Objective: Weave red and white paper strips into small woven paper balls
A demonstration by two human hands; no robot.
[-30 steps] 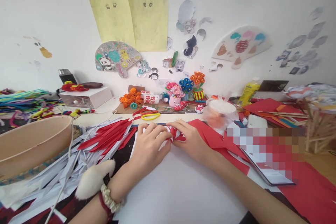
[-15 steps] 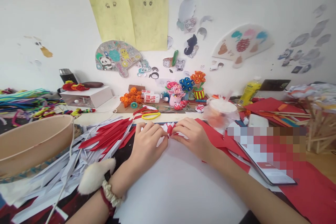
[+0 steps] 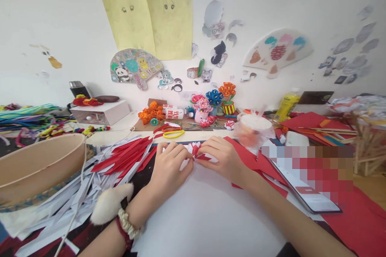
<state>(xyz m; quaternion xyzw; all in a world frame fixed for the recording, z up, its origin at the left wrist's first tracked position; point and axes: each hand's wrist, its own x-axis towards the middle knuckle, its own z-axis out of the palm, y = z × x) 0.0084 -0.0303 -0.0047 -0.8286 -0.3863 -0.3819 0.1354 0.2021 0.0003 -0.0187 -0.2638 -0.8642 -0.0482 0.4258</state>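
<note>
Between my two hands is a small folded paper piece (image 3: 195,148) in red and white, with pointed petal-like layers. My left hand (image 3: 174,161) pinches its left side, thumb and fingertips together. From the other side my right hand (image 3: 222,158) grips it with thumb and forefinger, and a red and white strip end shows under those fingers. Part of the piece is hidden by the fingertips. Below lies a large white sheet (image 3: 208,213). Just beyond the hands sit yellow-handled scissors (image 3: 173,133).
Red paper strips (image 3: 123,153) and white strips (image 3: 60,209) lie left, beside a beige oval basin (image 3: 42,164). A tablet (image 3: 307,184) rests on red paper (image 3: 358,217) at right. A lidded plastic cup (image 3: 255,126), small red-white paper balls (image 3: 208,121) and pipe-cleaner flowers (image 3: 214,98) stand behind.
My right fingers have shifted slightly on the paper piece, and a little more of its red and white strip shows. The camera view has tilted up slightly.
</note>
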